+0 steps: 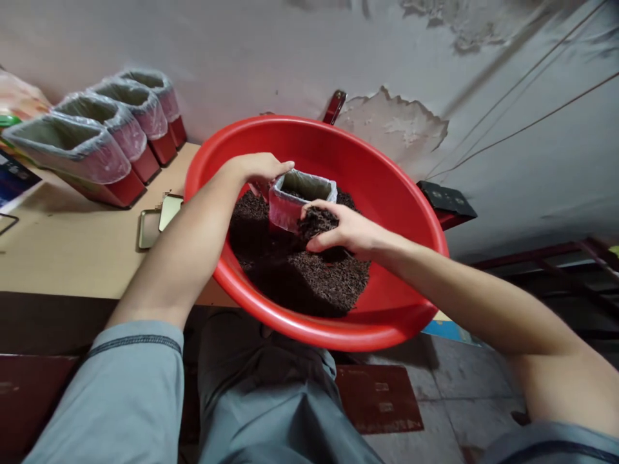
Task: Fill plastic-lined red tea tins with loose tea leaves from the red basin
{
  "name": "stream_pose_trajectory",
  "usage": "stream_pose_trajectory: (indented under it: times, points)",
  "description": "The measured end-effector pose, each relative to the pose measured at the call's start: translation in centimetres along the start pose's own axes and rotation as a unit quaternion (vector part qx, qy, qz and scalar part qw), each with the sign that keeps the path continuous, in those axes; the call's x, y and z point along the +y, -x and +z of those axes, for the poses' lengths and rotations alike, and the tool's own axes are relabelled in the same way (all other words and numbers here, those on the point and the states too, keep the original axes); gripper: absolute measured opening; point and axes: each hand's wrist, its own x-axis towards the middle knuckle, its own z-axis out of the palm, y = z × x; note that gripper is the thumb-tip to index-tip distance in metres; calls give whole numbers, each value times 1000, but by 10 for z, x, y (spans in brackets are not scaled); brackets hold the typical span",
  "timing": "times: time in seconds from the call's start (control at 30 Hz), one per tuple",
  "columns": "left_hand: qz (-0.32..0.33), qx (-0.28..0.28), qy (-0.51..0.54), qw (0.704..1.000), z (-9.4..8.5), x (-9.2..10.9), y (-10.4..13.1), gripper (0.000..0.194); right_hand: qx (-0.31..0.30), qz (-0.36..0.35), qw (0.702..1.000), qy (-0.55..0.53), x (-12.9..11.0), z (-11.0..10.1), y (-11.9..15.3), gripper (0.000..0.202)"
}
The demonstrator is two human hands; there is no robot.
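Note:
A big red plastic basin (382, 187) is in front of me, with a heap of dark, dry tea leaves (333, 283) in its bottom. Standing among the leaves is a red tin (284, 214), lined with a clear plastic bag folded over its rim. My left hand (262, 170) grips this tin at its left rim, the fingers partly hidden behind it. Just right of the tin, my right hand (353, 231) is curled around a handful of tea leaves (319, 222), close to the tin's front corner. Some dark leaves show inside the tin.
Several bag-lined red tins (113, 190) stand in a row on the tan table (87, 251) at left. A small metal lid or tray (147, 229) lies near the basin's left. A black and red box (447, 201) is beyond the basin's right, by the peeling wall.

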Motion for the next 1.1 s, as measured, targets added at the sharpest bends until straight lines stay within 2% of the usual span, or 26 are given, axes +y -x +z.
stream_pose_trajectory:
  times: [0.13, 0.23, 0.4, 0.5, 0.7, 0.93, 1.03, 1.1]
  points:
    - [17, 10, 7, 1000, -4, -4, -3, 54, 54, -77, 994, 61, -38, -27, -12, 58]
    - [28, 6, -3, 1000, -5, -7, -5, 51, 108, -119, 980, 118, -53, -45, -36, 59]
    - [27, 5, 9, 1000, -4, -9, -7, 50, 146, -139, 964, 172, -50, -59, -85, 54]
    - [25, 15, 17, 999, -4, -9, -10, 47, 159, -157, 957, 184, -45, -63, -99, 51]
    - [22, 20, 23, 999, -4, -6, -8, 45, 165, -160, 945, 234, -47, -62, -87, 48]
    - [28, 30, 21, 999, -3, -4, -2, 44, 160, -205, 918, 300, -41, -62, -84, 44]
    - [35, 33, 22, 999, -2, -7, -6, 44, 170, -244, 895, 333, -37, -59, -74, 49]
    - [44, 35, 21, 998, 0, -12, -14, 45, 201, -302, 865, 345, -28, -51, -58, 56]
